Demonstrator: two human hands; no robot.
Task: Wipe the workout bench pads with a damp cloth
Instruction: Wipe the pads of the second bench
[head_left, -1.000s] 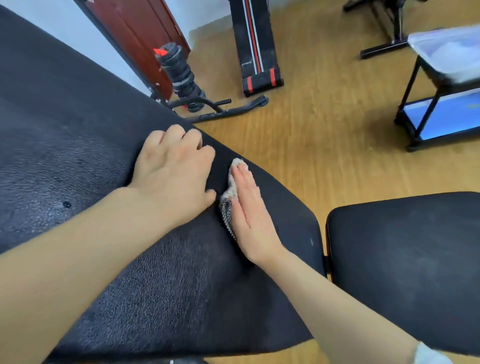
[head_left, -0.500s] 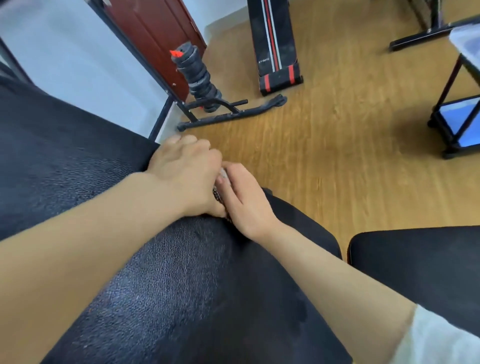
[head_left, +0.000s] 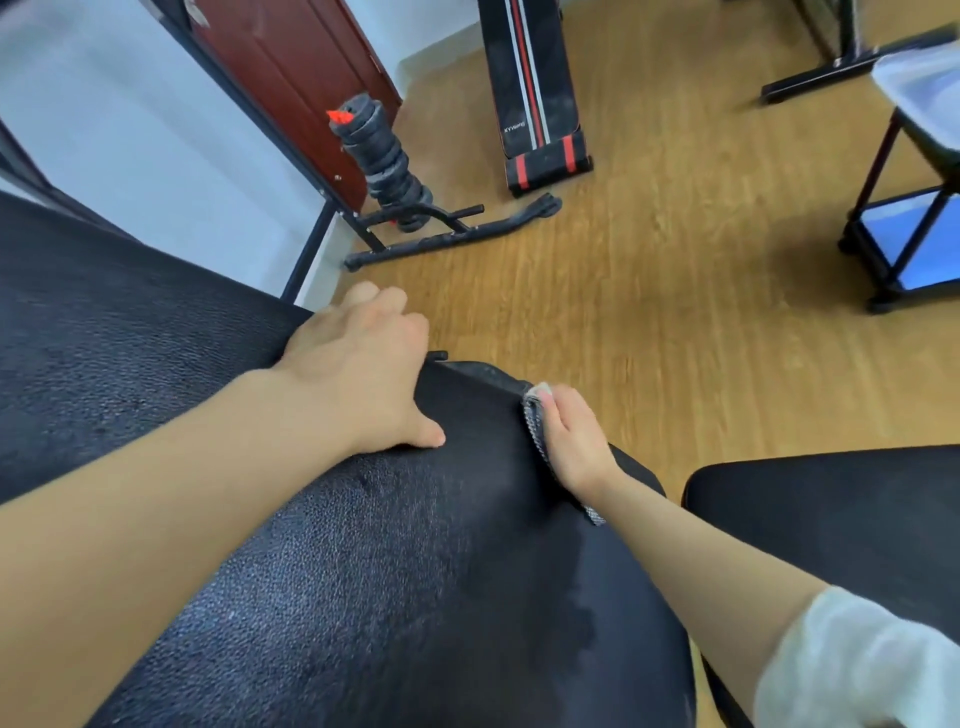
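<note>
My left hand (head_left: 358, 364) grips the far edge of the bench pad (head_left: 389, 597), with the fingers curled over it. My right hand (head_left: 574, 441) lies with straight fingers on the cloth (head_left: 533, 413), pressing it against the pad's right edge.

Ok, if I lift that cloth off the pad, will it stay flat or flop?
Probably flop: the cloth bends over the pad edge under the right hand, a corner hanging past the wrist. Likely light, being thin. It may cling slightly, since the pad shows a wet streak.
</note>
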